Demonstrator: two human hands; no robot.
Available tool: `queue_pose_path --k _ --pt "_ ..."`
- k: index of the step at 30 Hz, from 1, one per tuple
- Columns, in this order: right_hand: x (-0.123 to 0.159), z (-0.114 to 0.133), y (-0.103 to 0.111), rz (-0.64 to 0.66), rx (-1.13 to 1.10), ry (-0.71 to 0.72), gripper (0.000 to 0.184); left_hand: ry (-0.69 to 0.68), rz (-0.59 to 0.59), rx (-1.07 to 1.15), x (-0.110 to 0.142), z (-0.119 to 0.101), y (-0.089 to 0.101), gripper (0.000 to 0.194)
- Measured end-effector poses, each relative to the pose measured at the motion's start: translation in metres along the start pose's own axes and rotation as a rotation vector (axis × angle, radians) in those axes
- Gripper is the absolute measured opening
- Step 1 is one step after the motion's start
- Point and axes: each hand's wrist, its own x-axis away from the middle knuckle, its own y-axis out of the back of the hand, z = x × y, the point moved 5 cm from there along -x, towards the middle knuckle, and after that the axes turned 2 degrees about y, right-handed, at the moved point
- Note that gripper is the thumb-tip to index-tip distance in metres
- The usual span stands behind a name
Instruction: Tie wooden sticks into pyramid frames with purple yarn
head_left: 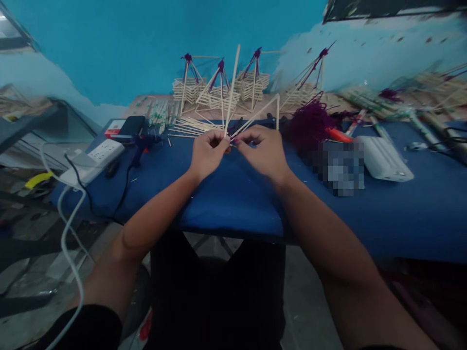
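Thin bamboo sticks (234,85) meet at a point between my hands, one rising steeply and others slanting right into an angled frame (278,109). Thumb and fingers of my left hand (208,153) are closed on the meeting ends. Close beside it, my right hand (265,149) pinches at the same joint, where a small bit of purple, apparently yarn, shows at the fingertips. The exact joint is partly hidden by my fingers. Loose sticks (188,127) lie just behind my left hand on the blue table (233,209).
Several stacked-stick pieces with purple-tied tops (221,97) stand along the back. Purple yarn (308,121), an orange-handled tool (339,135) and a white power bank (383,158) lie at right. At left are a glue gun (140,146), a power strip (95,160) and cables (65,238).
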Motion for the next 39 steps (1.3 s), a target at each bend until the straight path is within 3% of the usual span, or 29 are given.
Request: queue_pose_path --k 4,12,18,25,32,39 --pt "0.002 0.005 -0.003 0.055 -0.018 0.012 0.003 -0.039 -0.005 -0.006 0.0 0.002 0.0 0.019" --pt "0.002 0.008 -0.001 0.039 -0.005 0.063 0.003 -0.029 0.01 0.022 0.0 0.002 0.0 0.019" --pt "0.005 0.015 -0.002 -0.016 0.09 0.201 0.004 0.007 0.0 0.031 0.0 0.004 0.0 0.019" --pt "0.009 0.025 -0.004 -0.061 0.096 0.352 0.01 -0.057 0.026 -0.03 0.001 0.001 0.0 0.02" --pt "0.01 0.026 -0.002 -0.097 -0.038 0.293 0.009 -0.068 0.078 0.024 0.0 0.002 0.0 0.018" --pt "0.01 0.019 -0.002 -0.076 -0.072 0.124 0.006 0.026 0.134 0.106 0.001 0.003 -0.003 0.017"
